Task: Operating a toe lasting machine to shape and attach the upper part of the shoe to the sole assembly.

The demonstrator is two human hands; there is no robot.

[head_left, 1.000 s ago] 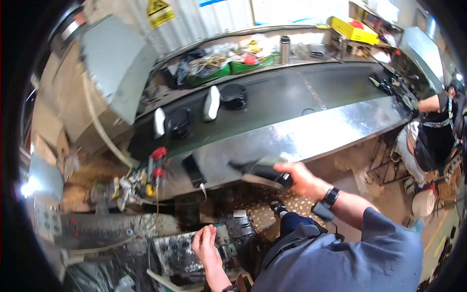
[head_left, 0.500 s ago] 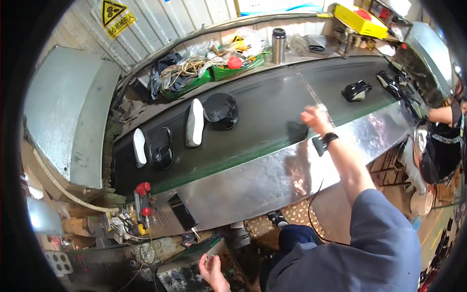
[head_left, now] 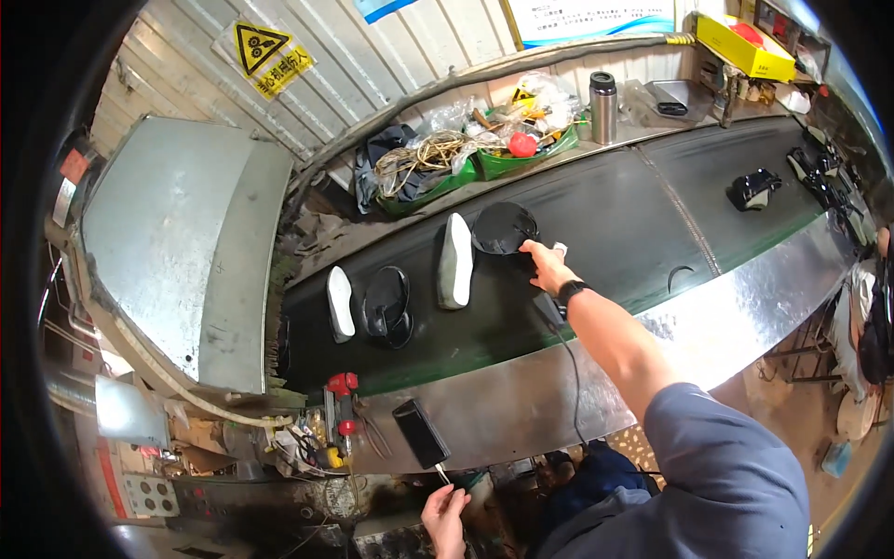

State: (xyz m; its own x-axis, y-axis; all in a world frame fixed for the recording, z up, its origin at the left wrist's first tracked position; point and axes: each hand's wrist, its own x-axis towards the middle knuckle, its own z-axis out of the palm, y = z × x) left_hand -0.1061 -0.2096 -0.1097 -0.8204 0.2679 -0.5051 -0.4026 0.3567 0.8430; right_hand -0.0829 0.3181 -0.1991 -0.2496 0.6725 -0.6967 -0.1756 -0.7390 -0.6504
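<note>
My right hand [head_left: 549,267] reaches over the dark belt [head_left: 596,224], thumb and fingers closed at the edge of a black shoe [head_left: 504,227] with a round top. A small white bit shows at its fingertips; I cannot make out what it is. A black watch sits on that wrist, and beside it is a dark boxy piece [head_left: 549,310] with a cable. Left of the shoe lies a white-soled shoe form [head_left: 454,263], then another black shoe [head_left: 386,306] and a smaller white sole [head_left: 340,304]. My left hand [head_left: 447,520], loosely curled with thumb apart, is just below the phone's [head_left: 421,433] white cable.
A metal ledge [head_left: 521,419] borders the belt. A red tool [head_left: 343,402] lies on its left end. Green bins [head_left: 521,160] of scraps and a steel flask [head_left: 603,109] stand behind. More black shoes [head_left: 754,189] lie far right; a metal hood [head_left: 172,252] covers the left end.
My right hand has moved left along the belt to the round-topped black shoe, which now looks tilted. My left hand appears closer to the phone cable. The view has shifted left.
</note>
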